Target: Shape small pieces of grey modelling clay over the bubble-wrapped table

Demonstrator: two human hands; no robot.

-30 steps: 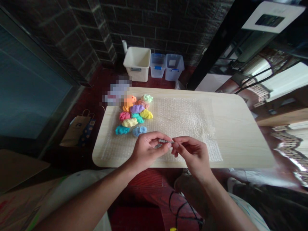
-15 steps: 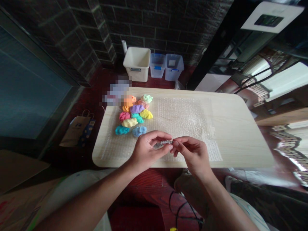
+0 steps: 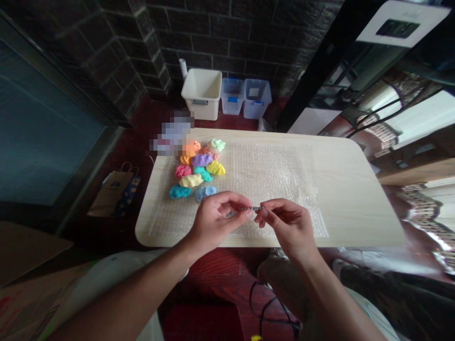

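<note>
Between my fingertips, above the near part of the table, is a short strand of small grey beads (image 3: 255, 208). My left hand (image 3: 218, 220) pinches its left part between thumb and fingers, hiding some of it. At the strand's right end, my right hand (image 3: 287, 226) closes thumb and fingertips on it. Whether the beads are threaded on a cord is too small to tell. Just beyond my left hand lies a light blue clay lump (image 3: 205, 192). Several other soft, coloured lumps, among them a purple one (image 3: 202, 160) and a teal one (image 3: 179, 191), sit in a cluster behind it.
Bubble wrap (image 3: 270, 166) covers the middle of the pale wooden table (image 3: 359, 189). On the floor past the far edge stand a cream bin (image 3: 202, 104) and two clear plastic boxes. A paper bag (image 3: 113, 192) is on the floor at left. Another person's leg shows at lower right.
My fingers have shifted along the bead strand: my right hand has drawn slightly right, opening a small gap between my fingertips where the beads show. The clay lumps have stayed put.
</note>
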